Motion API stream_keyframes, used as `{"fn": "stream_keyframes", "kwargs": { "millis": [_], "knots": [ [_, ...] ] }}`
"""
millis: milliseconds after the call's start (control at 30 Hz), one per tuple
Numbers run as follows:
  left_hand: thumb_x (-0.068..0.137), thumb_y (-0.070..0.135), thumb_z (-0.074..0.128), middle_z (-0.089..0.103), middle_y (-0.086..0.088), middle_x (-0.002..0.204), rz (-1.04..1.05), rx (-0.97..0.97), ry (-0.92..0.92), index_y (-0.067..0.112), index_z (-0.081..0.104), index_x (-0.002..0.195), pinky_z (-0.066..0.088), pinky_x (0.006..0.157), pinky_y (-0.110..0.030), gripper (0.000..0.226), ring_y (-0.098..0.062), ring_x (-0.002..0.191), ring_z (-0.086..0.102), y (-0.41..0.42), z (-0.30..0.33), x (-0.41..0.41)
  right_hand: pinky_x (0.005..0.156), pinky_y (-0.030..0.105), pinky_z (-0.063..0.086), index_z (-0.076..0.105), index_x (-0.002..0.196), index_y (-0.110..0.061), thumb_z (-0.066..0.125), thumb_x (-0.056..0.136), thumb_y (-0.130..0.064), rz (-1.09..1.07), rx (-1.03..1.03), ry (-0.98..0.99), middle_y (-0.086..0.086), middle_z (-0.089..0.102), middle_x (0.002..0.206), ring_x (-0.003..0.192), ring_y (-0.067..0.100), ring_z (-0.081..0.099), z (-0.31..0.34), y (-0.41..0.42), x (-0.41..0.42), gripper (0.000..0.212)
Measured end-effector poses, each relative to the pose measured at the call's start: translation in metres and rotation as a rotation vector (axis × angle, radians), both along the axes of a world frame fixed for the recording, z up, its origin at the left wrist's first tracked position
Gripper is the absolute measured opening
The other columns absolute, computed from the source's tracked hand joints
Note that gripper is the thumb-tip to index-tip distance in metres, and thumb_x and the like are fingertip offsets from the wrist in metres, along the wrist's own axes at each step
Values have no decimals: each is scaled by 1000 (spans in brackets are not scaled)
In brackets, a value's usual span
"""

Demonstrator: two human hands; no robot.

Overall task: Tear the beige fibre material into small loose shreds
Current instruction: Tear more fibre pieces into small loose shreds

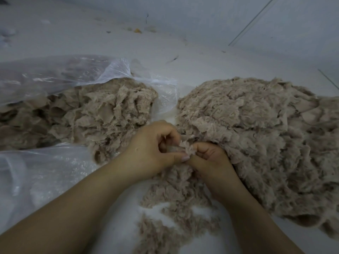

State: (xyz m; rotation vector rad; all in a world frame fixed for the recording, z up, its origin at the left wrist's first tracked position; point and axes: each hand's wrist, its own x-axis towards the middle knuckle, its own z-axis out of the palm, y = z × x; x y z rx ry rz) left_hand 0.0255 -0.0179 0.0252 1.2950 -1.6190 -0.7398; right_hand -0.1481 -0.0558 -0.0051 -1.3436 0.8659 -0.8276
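Note:
A small tuft of beige fibre (185,147) sits between my two hands at the centre. My left hand (152,149) pinches its left side with curled fingers and thumb. My right hand (211,156) grips its right side, fingers curled inward. A big mound of loose beige shreds (256,140) lies to the right, touching my right hand. Coarser beige fibre pieces (88,114) spill from a clear plastic bag (55,74) on the left. More loose shreds (176,198) trail on the floor under my wrists.
The pale floor (165,33) stretches away behind the piles, with a few bits of debris (137,30) near the far wall. A second fold of clear plastic (36,171) lies under my left forearm.

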Motion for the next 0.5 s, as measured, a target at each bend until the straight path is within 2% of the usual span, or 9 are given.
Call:
{"fn": "stream_keyframes", "kwargs": {
  "millis": [67,100,133,200,233,267,333,400,500],
  "knots": [
    [71,10,83,58,1,96,-83,-19,9,23,72,103,44,59,-18,36,-4,64,51,1,2,-1,68,42,32,50,86,18,72,76,-25,10,-12,5,30,52,75,74,30,42,0,0,1,48],
    [73,8,81,60,0,99,-129,-29,-8,21,73,106,44,61,-15,37,-2,67,54,1,3,-1,69,42,33,54,87,16,72,76,-26,22,-18,9,39,54,79,70,34,45,0,0,1,47],
    [75,6,79,63,-1,98,-156,-46,-27,17,76,102,44,64,-13,29,-2,71,57,0,3,-2,69,42,34,59,87,13,73,76,-27,34,-29,12,42,56,83,69,36,47,0,1,1,44],
    [78,4,76,67,-4,87,-127,-102,-31,7,78,87,47,69,-17,10,-6,75,63,-1,2,-3,63,35,37,65,75,0,72,77,-25,56,-71,13,25,59,70,65,25,45,1,2,2,26],
    [80,4,75,67,-4,82,-86,-120,-2,5,77,82,49,68,-21,3,-9,74,64,-3,1,-4,57,30,36,62,65,-7,71,80,-24,73,-103,31,12,51,61,60,19,41,1,2,3,24],
    [81,4,74,67,-4,78,-35,-123,39,5,76,78,50,66,-25,3,-12,71,63,-4,1,-5,52,26,32,55,60,-8,69,84,-23,92,-136,44,6,41,56,55,17,34,1,3,3,32],
    [85,6,70,63,-3,67,75,-58,196,12,71,73,47,56,-30,13,-17,60,58,-6,0,-7,51,27,27,45,61,3,66,88,-26,113,-150,53,19,30,56,53,21,26,1,3,2,45],
    [92,6,62,54,-6,56,182,52,394,16,63,70,39,48,-28,23,-23,52,48,-8,0,-6,54,31,28,44,67,12,65,87,-28,93,-131,36,29,31,58,56,23,29,0,2,1,49],
    [97,8,54,48,-6,52,228,102,491,17,56,69,34,48,-30,29,-26,52,42,-8,-2,-1,52,30,28,45,68,10,64,84,-30,37,-83,32,25,31,57,55,23,28,-1,1,2,48]
  ]
}}
